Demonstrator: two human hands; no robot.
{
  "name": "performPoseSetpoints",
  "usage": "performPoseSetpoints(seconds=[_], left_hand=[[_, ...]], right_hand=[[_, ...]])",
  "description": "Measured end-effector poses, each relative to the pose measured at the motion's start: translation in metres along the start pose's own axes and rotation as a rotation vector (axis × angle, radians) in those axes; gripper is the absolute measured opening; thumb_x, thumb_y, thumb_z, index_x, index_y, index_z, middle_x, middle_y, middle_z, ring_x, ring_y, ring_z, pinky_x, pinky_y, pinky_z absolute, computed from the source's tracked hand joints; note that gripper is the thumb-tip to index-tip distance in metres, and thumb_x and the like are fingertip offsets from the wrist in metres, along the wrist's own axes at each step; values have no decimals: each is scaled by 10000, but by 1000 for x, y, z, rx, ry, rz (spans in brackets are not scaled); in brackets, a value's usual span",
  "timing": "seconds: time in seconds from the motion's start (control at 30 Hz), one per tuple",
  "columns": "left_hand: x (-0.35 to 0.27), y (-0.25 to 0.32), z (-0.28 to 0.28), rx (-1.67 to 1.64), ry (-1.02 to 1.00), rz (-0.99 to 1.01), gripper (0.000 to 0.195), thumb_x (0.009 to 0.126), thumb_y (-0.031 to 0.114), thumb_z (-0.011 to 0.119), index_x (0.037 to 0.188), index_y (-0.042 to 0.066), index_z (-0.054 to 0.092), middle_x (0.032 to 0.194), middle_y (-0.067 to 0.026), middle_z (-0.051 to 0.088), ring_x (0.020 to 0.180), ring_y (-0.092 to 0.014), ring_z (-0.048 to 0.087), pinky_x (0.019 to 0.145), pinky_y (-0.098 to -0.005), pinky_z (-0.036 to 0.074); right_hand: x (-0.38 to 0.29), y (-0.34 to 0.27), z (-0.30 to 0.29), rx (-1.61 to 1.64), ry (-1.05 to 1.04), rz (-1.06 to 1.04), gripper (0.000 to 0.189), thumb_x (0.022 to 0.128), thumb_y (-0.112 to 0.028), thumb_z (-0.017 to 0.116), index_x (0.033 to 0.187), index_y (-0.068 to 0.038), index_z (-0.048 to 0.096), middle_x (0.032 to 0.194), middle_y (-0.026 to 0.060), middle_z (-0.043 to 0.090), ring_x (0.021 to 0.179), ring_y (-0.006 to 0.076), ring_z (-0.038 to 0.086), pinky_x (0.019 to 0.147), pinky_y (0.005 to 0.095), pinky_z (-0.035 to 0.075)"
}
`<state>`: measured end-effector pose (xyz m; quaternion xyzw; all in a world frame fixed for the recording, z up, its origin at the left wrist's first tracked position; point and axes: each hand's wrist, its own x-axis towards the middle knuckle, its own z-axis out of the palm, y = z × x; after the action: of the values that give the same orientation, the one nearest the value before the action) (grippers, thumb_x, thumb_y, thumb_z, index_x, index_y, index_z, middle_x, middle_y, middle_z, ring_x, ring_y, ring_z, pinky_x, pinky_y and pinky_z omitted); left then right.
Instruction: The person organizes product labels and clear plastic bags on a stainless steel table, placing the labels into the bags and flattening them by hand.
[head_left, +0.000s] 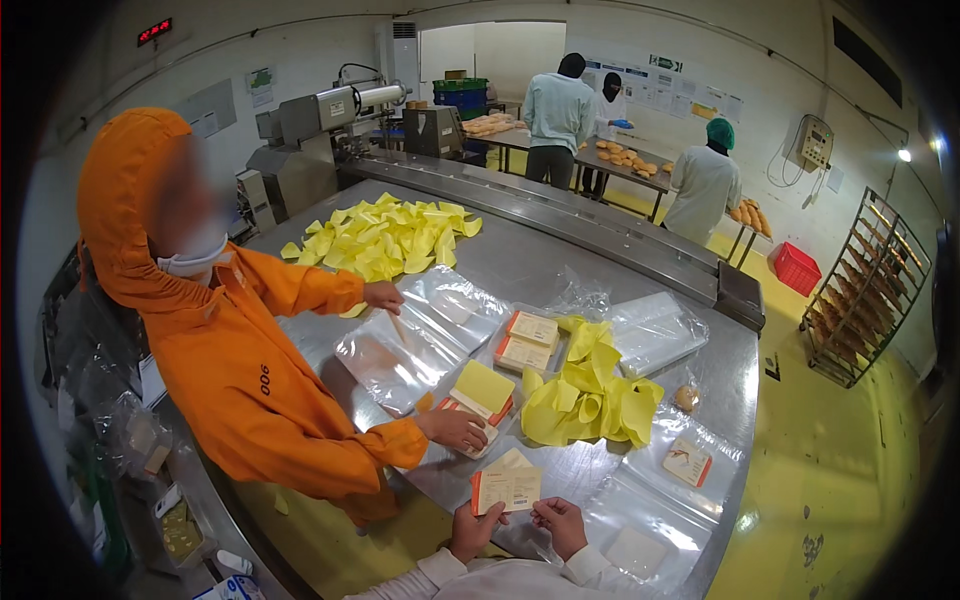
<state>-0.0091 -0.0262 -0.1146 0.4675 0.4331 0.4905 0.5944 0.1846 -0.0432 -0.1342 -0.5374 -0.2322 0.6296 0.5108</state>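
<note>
My left hand (475, 529) pinches the lower left of a printed cardboard label (513, 486), cream with an orange edge. At its lower right corner, the fingertips of my right hand (562, 526) grip it too. Another pale card (513, 459) shows behind its upper edge. To the right, a single label (687, 460) lies on clear plastic bags (660, 501), and a pale square card (636, 552) sits nearer me. Past my hands is a heap of curled yellow paper sheets (600, 401). A plastic tray (491, 341) of labels stands beside that heap.
A co-worker in orange coveralls (262, 382) reaches over bags and another label tray at my left. More yellow sheets (382, 236) pile farther back on the steel table (517, 259). A metal conveyor (540, 210) borders it. Several people and a bread rack (862, 289) are beyond.
</note>
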Motion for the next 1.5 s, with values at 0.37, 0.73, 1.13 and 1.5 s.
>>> performPoseSetpoints(seconds=[0.37,0.73,1.13,1.5], left_hand=[[-57,-4,11,-98,266,-33,219,958,67,655,1157,-23,635,1016,-72,699,797,-133,646,713,-284,539],[-64,10,58,-68,165,-51,178,961,80,665,1101,-29,662,964,-67,716,802,-144,680,735,-286,557],[-67,13,77,41,115,-31,168,931,47,694,1079,-26,666,944,-70,712,792,-136,674,709,-279,550],[-58,6,75,56,107,-53,172,929,8,680,1096,-14,647,936,-66,701,754,-129,646,686,-273,527]], right_hand=[[-30,7,17,-151,-343,-13,203,952,-134,697,1055,41,701,949,86,731,808,132,651,784,268,523],[-47,6,-26,-112,-259,-118,202,939,-120,710,1044,50,735,915,94,741,782,125,637,755,275,513],[-59,-6,-34,-101,-191,-66,189,916,-153,737,981,24,742,868,70,740,761,110,631,727,257,503],[-47,4,-39,-157,-236,-159,182,930,-151,710,985,22,727,880,37,723,803,90,640,769,243,514]])
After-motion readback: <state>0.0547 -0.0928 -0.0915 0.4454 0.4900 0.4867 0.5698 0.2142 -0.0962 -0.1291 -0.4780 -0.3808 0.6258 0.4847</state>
